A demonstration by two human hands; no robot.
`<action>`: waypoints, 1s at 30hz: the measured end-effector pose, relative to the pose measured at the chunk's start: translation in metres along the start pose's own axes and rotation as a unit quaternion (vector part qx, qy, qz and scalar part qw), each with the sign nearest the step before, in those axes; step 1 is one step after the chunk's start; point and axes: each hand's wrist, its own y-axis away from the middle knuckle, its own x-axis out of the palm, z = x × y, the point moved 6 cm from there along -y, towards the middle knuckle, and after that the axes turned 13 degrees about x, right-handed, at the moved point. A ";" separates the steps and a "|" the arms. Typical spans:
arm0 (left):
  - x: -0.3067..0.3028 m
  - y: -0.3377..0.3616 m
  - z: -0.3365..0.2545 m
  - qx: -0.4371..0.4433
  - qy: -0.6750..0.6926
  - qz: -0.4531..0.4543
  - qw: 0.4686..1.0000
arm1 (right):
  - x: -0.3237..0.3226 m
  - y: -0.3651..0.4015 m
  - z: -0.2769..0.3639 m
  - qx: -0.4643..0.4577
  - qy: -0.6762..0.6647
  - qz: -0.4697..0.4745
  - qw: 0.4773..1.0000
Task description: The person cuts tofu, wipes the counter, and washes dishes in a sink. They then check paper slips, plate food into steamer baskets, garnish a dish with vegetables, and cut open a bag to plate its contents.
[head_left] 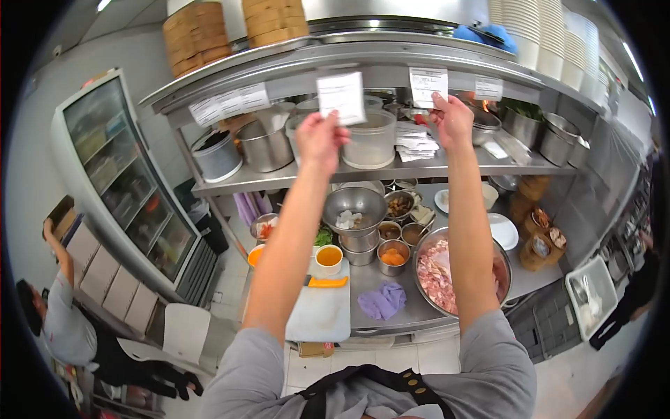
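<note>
Both my arms reach up toward the metal shelf in front of me. My left hand (322,140) pinches the lower edge of a white printed order ticket (340,96), in front of the shelf's rail (384,61). To its right, my right hand (452,120) has thumb and fingers closed at the bottom edge of another order ticket (428,85), which lies against the rail. Behind my left hand stands a large translucent tub (370,140). A stack of paper slips (417,143) lies on the shelf between my two hands.
Below are a wide bowl of raw meat (435,269), a steel mixing bowl (354,202), a yellow-handled knife (328,282) on a white cutting board (317,311) and a purple cloth (382,301). More tickets (230,103) hang left. A person (77,328) reaches toward boxes at far left.
</note>
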 end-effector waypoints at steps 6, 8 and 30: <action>0.104 0.014 0.037 0.028 0.003 0.014 0.999 | -0.019 0.007 0.029 -0.083 0.090 -0.087 0.989; 0.116 0.006 0.035 0.051 -0.007 0.018 0.999 | -0.010 -0.001 0.034 -0.074 0.078 -0.061 0.992; -0.098 0.022 -0.089 0.029 -0.124 0.035 0.991 | 0.012 0.173 -0.165 0.232 0.321 0.284 0.873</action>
